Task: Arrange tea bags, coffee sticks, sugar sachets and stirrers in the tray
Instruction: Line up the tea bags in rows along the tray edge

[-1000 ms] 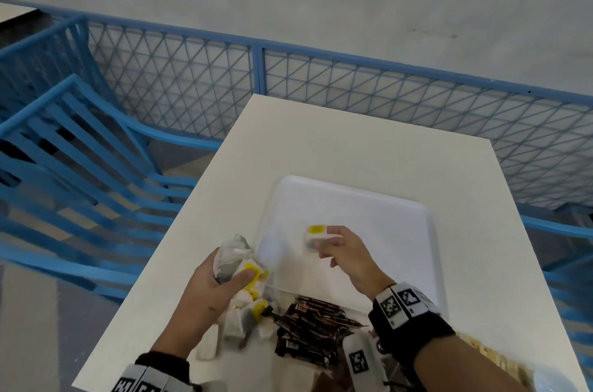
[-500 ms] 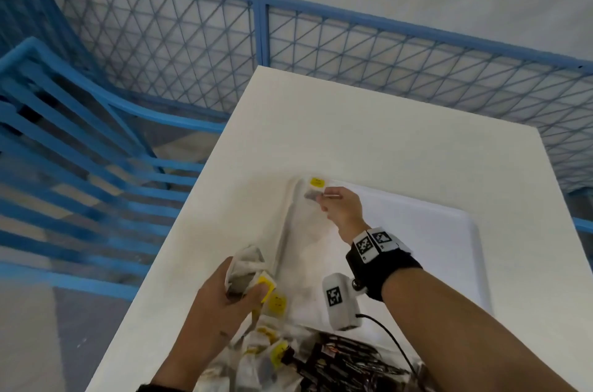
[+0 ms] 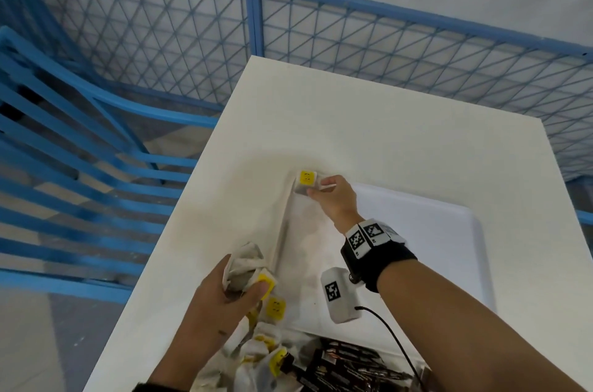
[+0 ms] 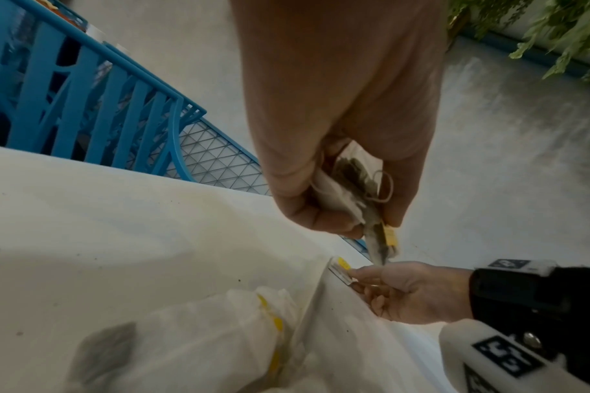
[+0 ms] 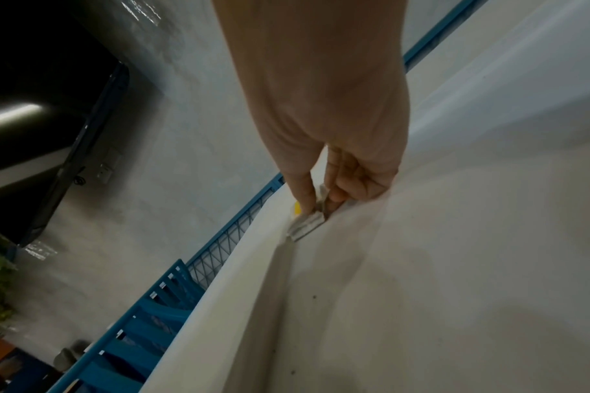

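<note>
Head view, left to right. Blue slatted chairs (image 3: 64, 167) and a blue mesh fence (image 3: 321, 38) stand beyond the white rectangular table (image 3: 369, 122). Left hand (image 3: 221, 305) — fingers and thumb curled round a crumpled bunch of white paper tea bags with yellow square tags (image 3: 247, 269), held above the table just beside the left rim of the shallow white plastic tray (image 3: 442, 263). Below it lies a loose heap of more yellow-tagged tea bags (image 3: 256, 356), and to its right a pile of dark brown coffee sticks (image 3: 340, 362) at the tray's near end. Right hand (image 3: 333, 199) — thumb and forefinger pinch a single tea bag with a yellow tag (image 3: 306, 181) at the tray's far-left corner; the right wrist view shows the bag touching the tray wall there. Black wrist straps with printed square markers (image 3: 369, 237) ring the right forearm.
</note>
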Motion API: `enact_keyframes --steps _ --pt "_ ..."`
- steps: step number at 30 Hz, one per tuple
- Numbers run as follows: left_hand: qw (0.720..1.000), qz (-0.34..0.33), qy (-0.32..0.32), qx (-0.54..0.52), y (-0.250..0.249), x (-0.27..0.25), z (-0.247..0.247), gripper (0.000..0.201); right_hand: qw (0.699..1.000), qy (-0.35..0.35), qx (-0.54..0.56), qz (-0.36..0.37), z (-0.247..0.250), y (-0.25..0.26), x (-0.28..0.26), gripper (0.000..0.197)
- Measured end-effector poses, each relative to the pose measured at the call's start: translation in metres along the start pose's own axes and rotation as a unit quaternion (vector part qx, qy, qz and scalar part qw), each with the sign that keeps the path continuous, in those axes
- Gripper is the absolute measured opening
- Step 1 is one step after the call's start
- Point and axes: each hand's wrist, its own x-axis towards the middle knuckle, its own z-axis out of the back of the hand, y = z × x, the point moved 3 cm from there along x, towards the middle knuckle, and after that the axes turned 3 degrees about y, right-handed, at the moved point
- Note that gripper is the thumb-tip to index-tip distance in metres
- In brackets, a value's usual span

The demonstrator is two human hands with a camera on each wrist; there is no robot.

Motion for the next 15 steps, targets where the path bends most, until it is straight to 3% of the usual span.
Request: enact_keyframes --steps 4,7,11,15 --pt "0.999 -0.014 0.005 -0.032 -0.010 0.002 -0.003 0.027 0.999 0.036 -0.016 0.034 0.007 0.007 -0.027 0.021" --pt "0.998 -0.026 0.010 -0.057 -0.014 0.001 -0.004 0.025 0.984 0.168 0.001 0.054 0.008 0.014 -0.067 0.005" --pt "0.997 -0.045 0.012 -0.068 -0.021 -0.002 -0.008 0.023 0.934 0.342 0.099 0.020 0.013 0.017 -0.122 0.017" --pt "0.997 -0.059 0.005 -0.048 -0.023 -0.003 -0.010 0.025 0.904 0.406 0.132 0.029 0.014 0.011 -0.153 0.009"
